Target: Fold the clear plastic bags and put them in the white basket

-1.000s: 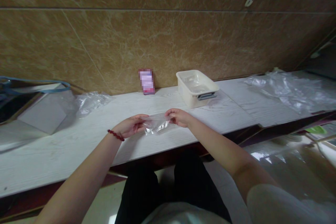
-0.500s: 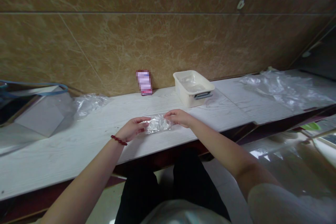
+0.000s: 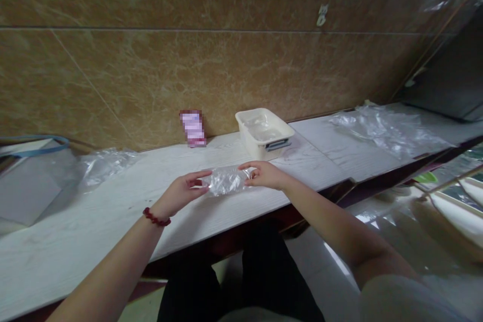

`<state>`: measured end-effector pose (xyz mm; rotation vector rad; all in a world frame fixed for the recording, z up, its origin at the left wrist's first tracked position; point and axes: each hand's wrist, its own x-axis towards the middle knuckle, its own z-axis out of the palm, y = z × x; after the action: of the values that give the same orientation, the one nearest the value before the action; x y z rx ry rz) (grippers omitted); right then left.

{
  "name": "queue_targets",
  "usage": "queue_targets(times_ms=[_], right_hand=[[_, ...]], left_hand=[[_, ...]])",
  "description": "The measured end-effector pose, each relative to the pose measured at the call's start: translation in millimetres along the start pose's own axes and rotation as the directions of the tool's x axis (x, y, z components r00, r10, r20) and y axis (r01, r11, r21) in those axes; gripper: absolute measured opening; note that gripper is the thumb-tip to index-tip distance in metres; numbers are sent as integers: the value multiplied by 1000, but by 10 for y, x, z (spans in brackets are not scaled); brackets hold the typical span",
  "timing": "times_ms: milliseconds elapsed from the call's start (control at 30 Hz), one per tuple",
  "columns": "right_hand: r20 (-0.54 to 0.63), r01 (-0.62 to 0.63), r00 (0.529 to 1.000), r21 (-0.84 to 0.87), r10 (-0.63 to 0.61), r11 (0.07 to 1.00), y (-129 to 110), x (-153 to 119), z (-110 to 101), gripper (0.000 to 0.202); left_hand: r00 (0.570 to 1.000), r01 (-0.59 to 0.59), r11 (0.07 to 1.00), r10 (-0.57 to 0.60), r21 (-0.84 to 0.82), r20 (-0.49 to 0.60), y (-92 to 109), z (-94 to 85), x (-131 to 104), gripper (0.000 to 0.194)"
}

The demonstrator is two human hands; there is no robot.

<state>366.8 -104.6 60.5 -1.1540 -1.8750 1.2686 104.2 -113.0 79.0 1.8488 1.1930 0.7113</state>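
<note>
Since the earlier frames, the view is swinging so that the counter items are appearing farther left, and the clear plastic bag (image 3: 227, 181) is now looking fuller and more crumpled between the hands. The left hand (image 3: 182, 192) is keeping its thumb and fingers apart, with the tips touching the bag's left end. The right hand (image 3: 264, 175) is curling its fingers and clamping on the bag's right end. The bag is lying level over the near part of the white counter (image 3: 162, 163); whether it is touching the surface is unclear. A red beaded bracelet (image 3: 156, 217) is circling the left wrist. Beyond the bag, slightly right, a cream tub (image 3: 256, 150) is standing near the wall (image 3: 151, 70) and holding clear plastic. A blurred purple-pink item (image 3: 193, 129) is leaning on the wall, left of the tub. Loose clear plastic (image 3: 107, 165) is lying at the far left, and a larger plastic heap (image 3: 392, 130) is spreading at the far right.
</note>
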Motion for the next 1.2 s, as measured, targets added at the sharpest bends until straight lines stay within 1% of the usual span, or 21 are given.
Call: queue_targets(times_ms=[67, 133, 200, 233, 267, 300, 333, 400, 433, 467, 533, 600, 667, 733, 767, 833, 867, 933, 1033, 1133, 1200], right_hand=[[-47, 64, 997, 3, -64, 998, -45, -26, -136, 59], [-102, 127, 987, 33, -123, 991, -110, -37, -303, 75], [-130, 158, 980, 37, -152, 987, -188, -31, -503, 87], [-133, 165, 978, 11, -162, 986, -229, -19, -615, 87], [-135, 172, 975, -38, -176, 984, -272, -2, -733, 83], [-148, 180, 970, -114, -196, 977, -314, 22, -856, 75], [-165, 185, 961, -213, -222, 960, -354, 54, -983, 64], [-220, 170, 933, -429, -286, 887, -417, 140, -1232, 38], [-236, 157, 920, -507, -312, 847, -435, 193, -1351, 30], [-245, 145, 913, -556, -327, 819, -440, 252, -1463, 25], [-239, 137, 911, -592, -335, 794, -415, 380, -1659, 21], [-226, 156, 905, -610, -360, 777, -356, 505, -1817, 18], [-192, 209, 887, -646, -420, 734, -285, 613, -1941, 13], [-122, 281, 863, -689, -490, 668, -223, 700, -2041, 10], [-84, 314, 852, -708, -516, 633, -197, 738, -2086, 10], [-20, 350, 839, -745, -543, 567, -150, 812, -2170, 14], [6, 354, 839, -766, -544, 537, -128, 851, -2208, 16], [78, 356, 854, -810, -515, 467, -79, 935, -2273, 17], [241, 393, 879, -855, -411, 338, 8, 1075, -2324, 18], [386, 455, 878, -857, -285, 243, 97, 1213, -2327, 20], [423, 466, 879, -859, -219, 211, 140, 1296, -2319, 21]], left_hand=[[998, -51, 998, 52, 30, -34, 99, 38, 107, 43], [991, -101, 995, 101, 3, -86, 222, 73, 240, 44], [982, -145, 987, 134, -74, -135, 366, 101, 399, 56], [978, -161, 980, 143, -118, -153, 443, 109, 488, 64], [975, -172, 973, 146, -154, -166, 521, 115, 584, 70], [974, -179, 969, 149, -173, -173, 597, 117, 687, 71], [971, -188, 967, 156, -173, -183, 669, 116, 795, 68], [964, -210, 970, 186, -120, -190, 795, 108, 1024, 51], [960, -223, 972, 205, -78, -191, 848, 103, 1140, 42], [955, -237, 971, 227, -32, -193, 893, 99, 1256, 34], [935, -275, 958, 285, 79, -211, 955, 92, 1476, 25], [892, -341, 908, 395, 245, -220, 972, 90, 1677, 18], [821, -436, 787, 546, 436, -165, 938, 90, 1858, 13], [744, -534, 628, 667, 566, -40, 863, 94, 2023, 13], [713, -571, 560, 700, 600, 25, 817, 99, 2101, 14], [680, -611, 466, 722, 640, 123, 727, 114, 2251, 16], [675, -620, 427, 718, 659, 170, 690, 125, 2323, 17], [676, -634, 346, 683, 692, 277, 649, 155, 2459, 19], [696, -651, 235, 565, 721, 444, 668, 210, 2642, 21], [736, -637, 195, 441, 746, 513, 741, 265, 2806, 22], [759, -629, 192, 359, 753, 543, 787, 299, 2906, 22]])
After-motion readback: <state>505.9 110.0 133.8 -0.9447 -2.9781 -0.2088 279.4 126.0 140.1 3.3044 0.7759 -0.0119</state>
